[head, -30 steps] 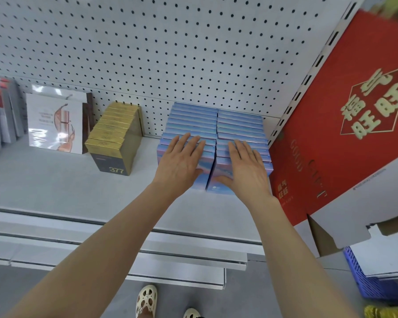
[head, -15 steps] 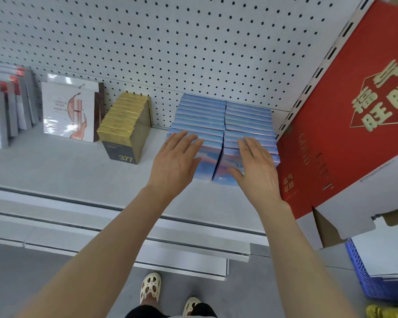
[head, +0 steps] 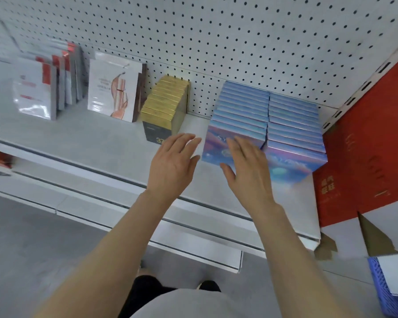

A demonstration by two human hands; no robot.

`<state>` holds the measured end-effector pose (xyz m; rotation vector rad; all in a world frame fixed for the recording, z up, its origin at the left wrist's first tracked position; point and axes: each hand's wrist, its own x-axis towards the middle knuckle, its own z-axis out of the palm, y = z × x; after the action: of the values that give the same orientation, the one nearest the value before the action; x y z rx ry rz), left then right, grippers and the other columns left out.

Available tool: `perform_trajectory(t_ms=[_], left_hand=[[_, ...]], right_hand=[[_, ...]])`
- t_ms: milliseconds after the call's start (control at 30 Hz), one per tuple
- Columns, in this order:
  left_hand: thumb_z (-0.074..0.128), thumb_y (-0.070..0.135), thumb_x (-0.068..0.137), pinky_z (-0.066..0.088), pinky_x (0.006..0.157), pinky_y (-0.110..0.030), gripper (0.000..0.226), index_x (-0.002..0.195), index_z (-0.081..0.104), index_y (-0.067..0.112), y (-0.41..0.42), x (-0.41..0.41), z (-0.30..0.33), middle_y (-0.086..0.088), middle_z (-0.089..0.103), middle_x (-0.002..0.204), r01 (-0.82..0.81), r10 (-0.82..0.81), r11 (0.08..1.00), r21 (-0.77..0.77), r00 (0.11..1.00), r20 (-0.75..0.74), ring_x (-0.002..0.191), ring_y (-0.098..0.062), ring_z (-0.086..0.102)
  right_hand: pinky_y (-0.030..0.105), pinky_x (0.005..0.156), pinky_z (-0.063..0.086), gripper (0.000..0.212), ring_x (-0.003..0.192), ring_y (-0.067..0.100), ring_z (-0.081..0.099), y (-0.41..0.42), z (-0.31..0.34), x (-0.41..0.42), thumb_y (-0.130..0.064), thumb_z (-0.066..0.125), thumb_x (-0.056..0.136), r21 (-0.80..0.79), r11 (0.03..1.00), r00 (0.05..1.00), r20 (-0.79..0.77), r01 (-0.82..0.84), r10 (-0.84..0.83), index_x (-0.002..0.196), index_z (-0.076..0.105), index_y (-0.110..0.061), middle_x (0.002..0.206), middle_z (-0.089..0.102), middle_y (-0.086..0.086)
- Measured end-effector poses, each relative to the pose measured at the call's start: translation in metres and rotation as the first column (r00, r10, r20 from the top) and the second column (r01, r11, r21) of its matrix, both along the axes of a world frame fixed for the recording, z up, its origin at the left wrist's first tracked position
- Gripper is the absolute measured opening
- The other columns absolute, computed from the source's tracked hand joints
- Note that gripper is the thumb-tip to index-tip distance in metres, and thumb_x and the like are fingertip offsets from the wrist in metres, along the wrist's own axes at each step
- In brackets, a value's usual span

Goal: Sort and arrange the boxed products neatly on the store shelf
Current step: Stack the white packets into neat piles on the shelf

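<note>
Two rows of blue boxes (head: pixel 292 125) stand upright, front to back, on the grey shelf (head: pixel 83 138) against the pegboard. My left hand (head: pixel 172 164) hovers open with straight fingers just left of the left row, apart from it. In front of that row's front box is my right hand (head: pixel 246 166), open, its fingers lying over the box face. To the left stand a row of gold boxes (head: pixel 164 104), white boxes with a lipstick picture (head: pixel 112 88), and white-and-red boxes (head: pixel 35 92).
A large red carton (head: pixel 372 138) leans against the shelf's right upright, touching the blue rows. A blue plastic crate (head: pixel 386 292) sits on the floor at lower right. Lower shelf edges jut out below.
Both hands have come off the tops of the blue boxes and shifted left. The left hand now sits beside the rows, the right before the left row. The camera view swung right.
</note>
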<state>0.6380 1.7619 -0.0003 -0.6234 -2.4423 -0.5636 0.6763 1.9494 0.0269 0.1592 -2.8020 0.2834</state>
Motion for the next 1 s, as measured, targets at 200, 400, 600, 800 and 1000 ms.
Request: perform_trajectory(t_ms=[200,400,600,800,1000], left_hand=[[0.065,0.021,0.092,0.051,0.093,-0.035,0.036,0.127,0.062,0.012,-0.112,-0.009,-0.022,-0.007,0.065,0.124,-0.128,0.123,0.990,0.054,0.988,0.092,0.111,-0.025,0.060],[0.074,0.014,0.084,0.050,0.094,-0.037,0.048,0.130,0.060,0.007,-0.250,-0.055,-0.034,-0.011,0.063,0.126,-0.181,0.186,0.983,-0.040,0.965,0.186,0.113,-0.032,0.059],[0.075,0.021,0.083,0.049,0.095,-0.046,0.066,0.142,0.046,0.012,-0.317,-0.155,-0.008,-0.011,0.049,0.143,-0.057,0.115,0.980,-0.190,0.942,0.315,0.128,-0.033,0.046],[0.078,0.025,0.079,0.041,0.105,-0.048,0.096,0.152,0.017,0.013,-0.317,-0.267,0.006,-0.009,0.024,0.156,-0.011,0.108,0.975,-0.222,0.898,0.427,0.138,-0.035,0.033],[0.078,0.029,0.078,0.046,0.096,-0.044,0.115,0.153,-0.008,0.019,-0.303,-0.319,-0.029,-0.011,0.029,0.156,-0.077,0.093,0.996,-0.053,0.748,0.657,0.126,-0.034,0.050]], right_hand=[[0.043,0.112,0.036,0.052,0.132,0.031,0.048,-0.112,-0.023,-0.026,-0.030,0.063,0.095,0.013,0.995,0.991,0.087,-0.099,0.098,0.143,0.049,-0.013,0.145,0.050,0.012],[0.043,0.114,0.033,0.067,0.138,0.031,0.039,-0.231,-0.031,-0.091,-0.026,0.067,0.093,0.022,0.989,0.979,0.145,-0.147,0.142,0.151,0.035,-0.018,0.153,0.040,0.011],[0.047,0.114,0.029,0.090,0.140,0.036,0.034,-0.292,-0.008,-0.205,-0.021,0.080,0.080,0.096,0.995,0.995,0.101,-0.029,0.019,0.154,0.028,-0.019,0.156,0.031,0.013],[0.050,0.118,0.018,0.109,0.149,0.037,0.015,-0.293,0.003,-0.308,-0.034,0.082,0.078,0.162,0.980,0.973,0.180,0.112,-0.141,0.157,0.009,-0.017,0.162,0.013,0.014],[0.049,0.118,0.022,0.116,0.149,0.041,0.007,-0.298,-0.017,-0.338,-0.034,0.083,0.076,0.213,0.964,0.958,0.201,0.160,-0.204,0.157,0.002,-0.018,0.162,0.004,0.013]])
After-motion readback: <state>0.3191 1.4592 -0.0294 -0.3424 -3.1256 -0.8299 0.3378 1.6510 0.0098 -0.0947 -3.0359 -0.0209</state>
